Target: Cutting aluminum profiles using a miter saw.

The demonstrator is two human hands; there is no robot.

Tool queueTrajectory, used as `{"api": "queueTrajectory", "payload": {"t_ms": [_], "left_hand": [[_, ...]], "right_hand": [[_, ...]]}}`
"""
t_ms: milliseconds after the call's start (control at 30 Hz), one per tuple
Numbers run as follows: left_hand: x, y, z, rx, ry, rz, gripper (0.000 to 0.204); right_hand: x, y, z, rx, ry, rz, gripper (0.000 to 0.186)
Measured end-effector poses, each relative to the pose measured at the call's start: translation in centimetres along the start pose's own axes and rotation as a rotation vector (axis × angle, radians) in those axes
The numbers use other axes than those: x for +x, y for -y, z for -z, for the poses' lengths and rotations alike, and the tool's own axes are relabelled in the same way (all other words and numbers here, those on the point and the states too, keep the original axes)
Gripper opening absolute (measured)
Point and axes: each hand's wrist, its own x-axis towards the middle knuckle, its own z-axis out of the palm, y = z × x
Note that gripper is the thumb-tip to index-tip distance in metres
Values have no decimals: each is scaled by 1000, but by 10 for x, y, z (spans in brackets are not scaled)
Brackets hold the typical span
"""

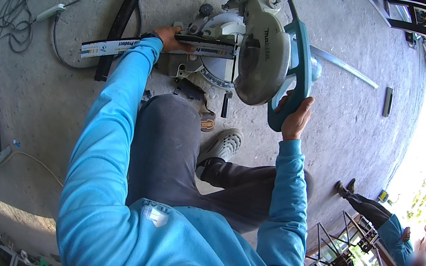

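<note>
A miter saw (266,51) with a pale body and a teal handle (306,64) stands on the floor in front of me. My right hand (296,118) is closed around the lower part of that handle. On the left, my left hand (171,40) grips a long dark metal profile (213,50) covered with white printed film and keeps it on the saw's base (214,68). The profile's right end reaches beside the saw head; its left end lies across a black bar (124,20). The blade is hidden by the guard.
Tangled cables (15,12) with white power strips (51,12) lie at the far left. A thin metal strip (347,68) and a short dark piece (388,102) are on the concrete floor to the right. Another person (392,233) stands at the right, near a metal frame.
</note>
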Motion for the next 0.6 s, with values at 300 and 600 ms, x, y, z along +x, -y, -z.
{"api": "queueTrajectory", "payload": {"t_ms": [300, 600], "left_hand": [[-4, -4, 1, 47, -18, -21, 82], [-7, -4, 6, 42, 9, -43, 85]], "right_hand": [[-2, -4, 3, 41, 10, -26, 80], [-3, -1, -1, 5, -1, -17, 84]]}}
